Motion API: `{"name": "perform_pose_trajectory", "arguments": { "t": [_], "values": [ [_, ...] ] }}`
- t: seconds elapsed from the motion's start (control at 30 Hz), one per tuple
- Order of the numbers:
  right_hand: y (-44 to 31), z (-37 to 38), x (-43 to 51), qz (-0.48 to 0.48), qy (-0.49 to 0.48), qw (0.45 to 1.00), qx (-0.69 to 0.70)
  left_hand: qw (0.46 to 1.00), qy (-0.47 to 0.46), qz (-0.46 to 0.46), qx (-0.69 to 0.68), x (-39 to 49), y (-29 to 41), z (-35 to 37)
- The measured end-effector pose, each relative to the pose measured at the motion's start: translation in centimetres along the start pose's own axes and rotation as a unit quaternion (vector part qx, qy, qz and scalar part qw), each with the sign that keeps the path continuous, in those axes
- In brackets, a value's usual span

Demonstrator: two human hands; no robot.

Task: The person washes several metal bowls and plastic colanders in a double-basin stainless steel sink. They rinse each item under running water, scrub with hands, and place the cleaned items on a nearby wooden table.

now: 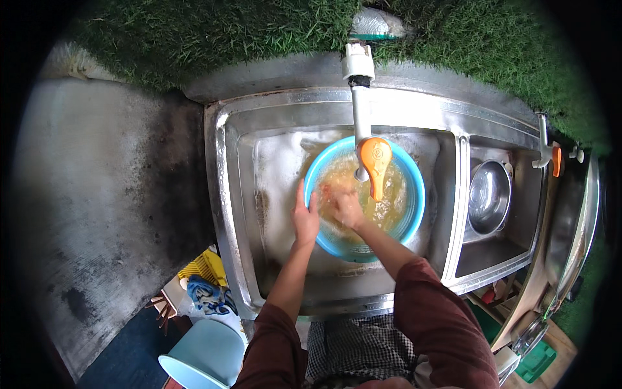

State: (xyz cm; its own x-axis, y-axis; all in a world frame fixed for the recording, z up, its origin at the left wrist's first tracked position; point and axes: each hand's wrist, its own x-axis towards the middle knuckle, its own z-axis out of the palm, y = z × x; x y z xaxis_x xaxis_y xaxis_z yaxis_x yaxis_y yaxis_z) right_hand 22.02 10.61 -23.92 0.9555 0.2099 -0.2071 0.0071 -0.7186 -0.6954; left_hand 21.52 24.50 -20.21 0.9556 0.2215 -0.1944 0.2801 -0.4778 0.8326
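Note:
A round blue plastic basin [418, 194] stands in the large compartment of a stainless-steel sink [284, 146]. Cloudy yellowish water [384, 214] with foam and ripples fills much of it. My left hand [306, 221] grips the basin's left rim, thumb on the inner side and fingers outside. Inside the basin, my right hand [346, 206] is partly in the water and blurred; whether it holds anything is hidden. A small reddish-orange patch [326, 190] shows beside its fingers, too blurred to name. Over the basin hangs a white tap [362, 112] with an orange lever handle [376, 155].
A metal bowl [488, 197] sits in the smaller right compartment, near a second orange-handled tap [556, 160]. Artificial grass [243, 34] lines the back. At lower left are a pale blue bucket [209, 347], a blue-and-white cloth [208, 294] and a yellow plastic basket [206, 267].

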Motion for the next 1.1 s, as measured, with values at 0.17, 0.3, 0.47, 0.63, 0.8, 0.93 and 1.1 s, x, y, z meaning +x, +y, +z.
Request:
{"name": "perform_pose_trajectory", "arguments": {
  "t": [0.17,0.3,0.47,0.63,0.8,0.93,1.1],
  "values": [
    [-2.2,-5.4,0.7,-0.356,-0.139,0.924,0.031,0.942,-0.07,-0.123,-0.304,1.7,-1.4,-0.4],
    [-0.1,-5.9,8.0,-0.622,-0.144,0.755,-0.147,0.941,-0.109,-0.265,-0.178,1.9,-2.1,-0.4],
    [8.9,-9.0,10.8,-0.275,-0.203,0.94,0.013,0.976,-0.068,-0.124,-0.167,2.2,-1.2,-0.5],
    [8.8,-10.5,-4.8,0.072,-0.06,0.906,-0.413,0.974,0.054,-0.046,-0.216,1.6,1.3,0.9],
    [1.3,-1.4,-7.6,0.231,-0.147,0.962,0.018,0.976,0.106,-0.035,-0.189,-1.7,2.8,2.0],
    [-2.6,4.3,-3.8,0.272,0.041,0.884,0.378,0.961,0.144,-0.093,-0.218,-3.8,2.8,1.8],
    [-1.8,-2.8,-11.7,0.108,-0.017,0.994,-0.018,0.965,0.172,-0.02,-0.198,-2.3,2.5,1.7]
  ]
}}
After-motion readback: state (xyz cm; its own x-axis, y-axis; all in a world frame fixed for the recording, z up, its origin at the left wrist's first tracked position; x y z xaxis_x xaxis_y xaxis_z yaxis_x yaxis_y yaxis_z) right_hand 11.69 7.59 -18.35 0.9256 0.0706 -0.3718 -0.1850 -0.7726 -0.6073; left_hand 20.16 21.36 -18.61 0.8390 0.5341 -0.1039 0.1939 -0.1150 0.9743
